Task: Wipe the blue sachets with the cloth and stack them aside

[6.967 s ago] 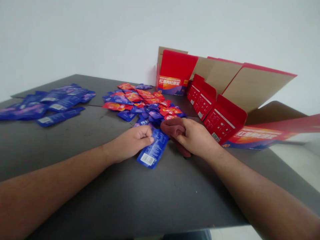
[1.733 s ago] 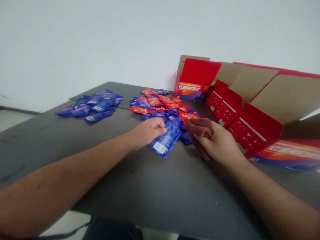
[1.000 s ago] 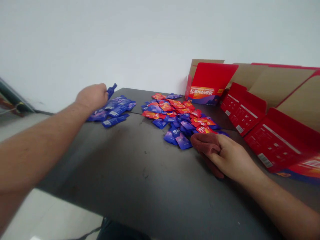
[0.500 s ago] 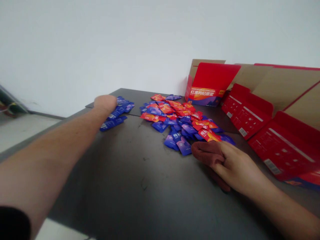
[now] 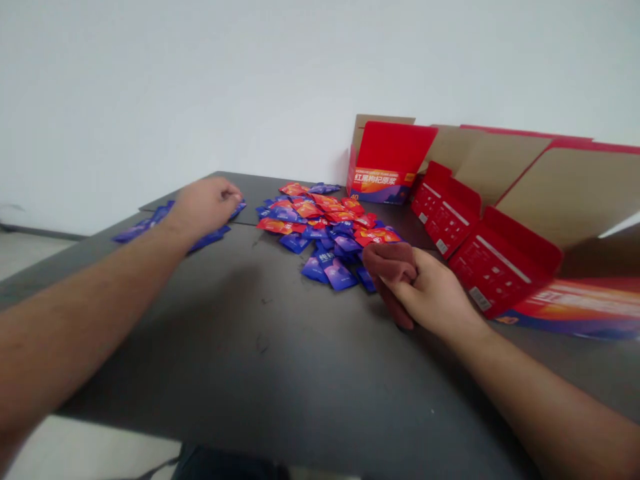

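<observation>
My left hand reaches out to the left over a pile of long blue pouches. Its fingers are loosely bent and rest on the pile, with nothing visibly in them. My right hand lies on the dark table, closed round a bunched dark red cloth. The cloth touches the near edge of a heap of small red and blue sachets in the middle of the table.
An open red carton stands at the back against the white wall. Unfolded red and brown cartons lean along the right side. The table's near edge runs across the bottom left, with the floor beyond it.
My left hand carried a long blue pouch from the middle to the left pile and let it go there. It has drawn back a little. The right hand stayed on the cloth.
</observation>
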A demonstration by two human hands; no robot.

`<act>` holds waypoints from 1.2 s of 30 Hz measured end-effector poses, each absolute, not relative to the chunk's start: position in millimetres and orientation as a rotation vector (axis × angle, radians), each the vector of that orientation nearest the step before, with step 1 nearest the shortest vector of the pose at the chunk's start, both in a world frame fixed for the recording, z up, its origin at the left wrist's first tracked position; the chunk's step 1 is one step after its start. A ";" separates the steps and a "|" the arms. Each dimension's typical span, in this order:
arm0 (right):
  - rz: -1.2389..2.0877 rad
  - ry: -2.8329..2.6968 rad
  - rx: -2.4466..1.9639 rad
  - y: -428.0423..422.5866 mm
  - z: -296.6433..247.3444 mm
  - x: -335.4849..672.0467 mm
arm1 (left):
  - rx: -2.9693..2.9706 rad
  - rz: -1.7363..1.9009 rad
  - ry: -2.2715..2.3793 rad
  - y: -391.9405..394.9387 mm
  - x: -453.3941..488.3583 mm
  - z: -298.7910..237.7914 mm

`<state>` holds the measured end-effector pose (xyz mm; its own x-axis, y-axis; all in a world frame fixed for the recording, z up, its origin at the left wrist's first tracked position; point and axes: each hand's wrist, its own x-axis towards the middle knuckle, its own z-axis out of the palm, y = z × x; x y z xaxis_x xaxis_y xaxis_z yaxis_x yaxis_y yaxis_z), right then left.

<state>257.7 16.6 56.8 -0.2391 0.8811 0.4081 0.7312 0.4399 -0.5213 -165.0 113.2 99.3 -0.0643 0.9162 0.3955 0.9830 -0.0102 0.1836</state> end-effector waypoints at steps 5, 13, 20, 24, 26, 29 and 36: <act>0.163 -1.883 -1.368 24.4 52.0 267.6 | -2.443 -0.682 -1.913 83.9 -91.2 78.1; 0.227 -1.868 -1.272 28.5 52.3 271.8 | -2.493 -0.463 -2.033 75.5 -33.3 47.0; 0.221 -1.859 -1.271 29.9 53.9 274.7 | -2.427 -0.372 -2.101 91.7 -14.7 40.1; 0.214 -1.859 -1.296 30.5 54.0 275.6 | -2.456 -0.315 -2.148 101.7 -4.1 40.0; 0.212 -1.855 -1.303 30.5 53.9 275.8 | -2.472 -0.349 -2.171 104.1 -0.7 40.6; 0.218 -1.872 -1.290 29.9 53.3 275.2 | -2.500 -0.441 -2.215 104.7 1.1 41.6; 0.178 -1.905 -1.323 28.8 51.7 273.4 | -2.641 -0.815 -2.323 109.2 3.3 37.0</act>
